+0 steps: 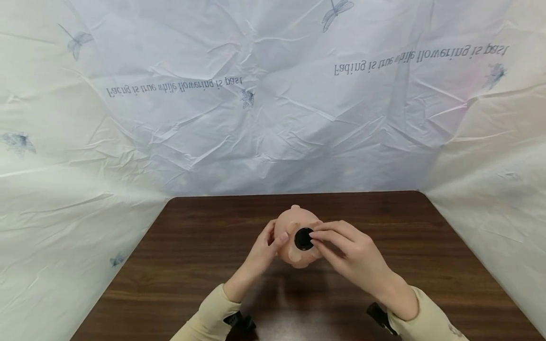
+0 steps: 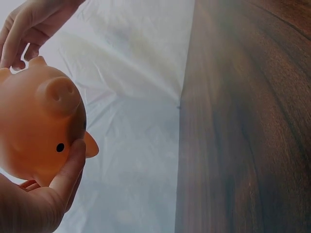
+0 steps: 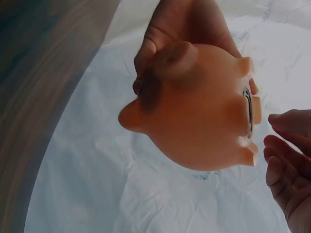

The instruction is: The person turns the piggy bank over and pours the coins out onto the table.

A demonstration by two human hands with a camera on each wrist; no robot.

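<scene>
A pink piggy bank (image 1: 294, 218) is turned so that its underside and stubby feet face the head camera. A round black plug (image 1: 303, 239) sits in its belly. My left hand (image 1: 265, 247) holds the pig from the side, with the thumb curled over its body near the eye, as the left wrist view shows. Beside the plug is my right hand (image 1: 351, 253), its bent fingers overlapping the plug's edge in the head view. The right wrist view has the right fingertips (image 3: 273, 119) a little apart from the belly, with nothing between thumb and fingers.
Beneath the hands is a dark brown wooden table (image 1: 204, 237) with rounded far corners. A white printed sheet (image 1: 264, 142) hangs behind it and along both sides. Black straps with small devices (image 1: 377, 315) are at both wrists, over pale sleeves (image 1: 209, 315).
</scene>
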